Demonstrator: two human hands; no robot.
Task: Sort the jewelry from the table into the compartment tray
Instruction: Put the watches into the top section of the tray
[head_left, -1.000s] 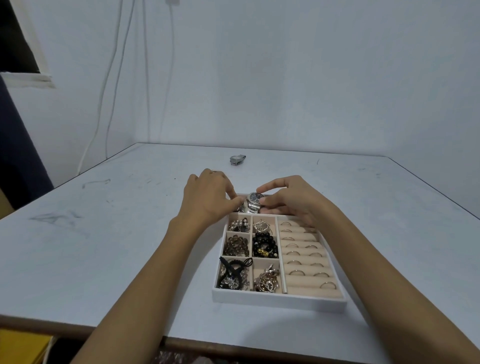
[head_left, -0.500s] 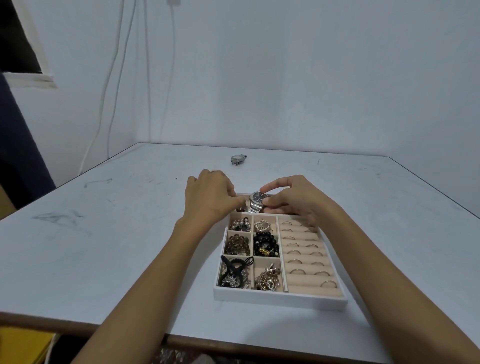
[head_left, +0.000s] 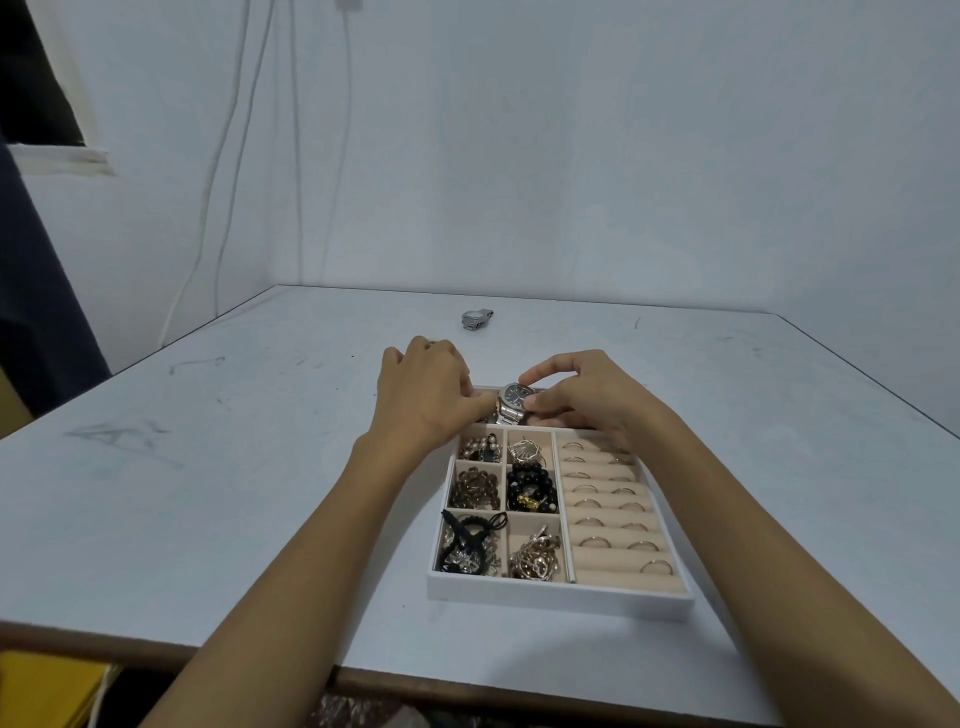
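Note:
A white compartment tray (head_left: 561, 593) with beige lining sits near the table's front edge. Its left squares hold bead bracelets, chains and a black hair tie; its right side holds several rings in padded rows. At the tray's far end both hands hold a silver watch (head_left: 511, 404) with a dark dial. My left hand (head_left: 431, 395) pinches its band from the left. My right hand (head_left: 582, 397) pinches the case from the right, between thumb and forefinger. A second silver watch (head_left: 476, 318) lies alone on the table farther back.
The grey-white table (head_left: 260, 467) stands in a room corner, with walls behind and to the left. Cables hang down the left wall (head_left: 228, 156). Scuff marks show on the left half of the tabletop.
Both hands stay at the tray's far end on the watch. The watch is turned slightly, its dial showing more toward me.

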